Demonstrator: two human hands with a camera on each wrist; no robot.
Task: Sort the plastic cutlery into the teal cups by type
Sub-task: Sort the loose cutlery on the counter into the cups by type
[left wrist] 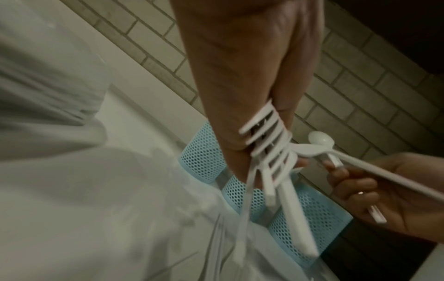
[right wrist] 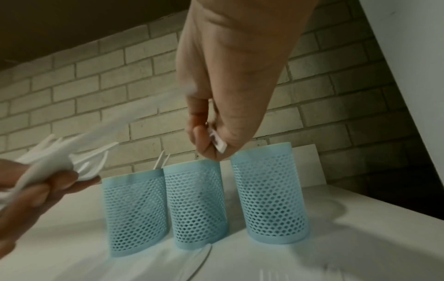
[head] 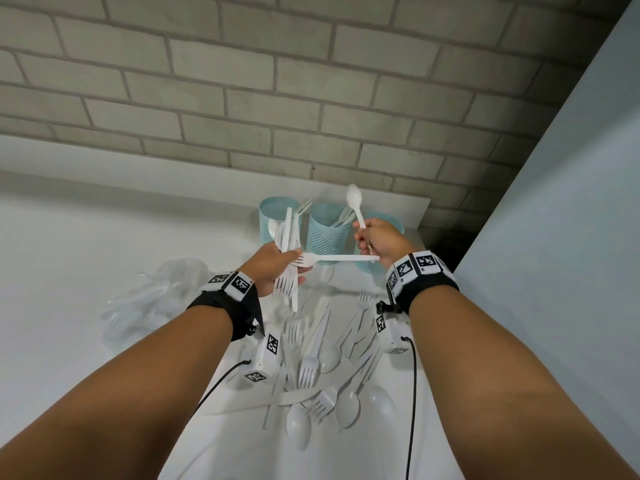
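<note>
Three teal mesh cups stand in a row at the back of the counter: left point(head: 273, 216), middle point(head: 323, 237), right point(head: 369, 266), the last partly hidden by my right hand. My left hand point(head: 294, 266) grips a bundle of white cutlery point(head: 287, 244) with fork tines pointing down, in front of the left cup. My right hand point(head: 363, 237) holds a white spoon point(head: 355, 200) upright and a fork point(head: 341, 258) lying crosswise, its tines against the left bundle. The wrist views show the bundle point(left wrist: 266, 148), the spoon point(left wrist: 320, 141) and a handle end point(right wrist: 218, 142) in my right hand's fingers point(right wrist: 199, 133).
A loose pile of white forks, spoons and knives point(head: 329, 362) lies on the white counter point(head: 86, 271) below my wrists. A crumpled clear plastic bag point(head: 152, 299) sits to the left. A brick wall point(head: 277, 98) runs behind the cups and a white panel point(head: 554, 237) rises at the right.
</note>
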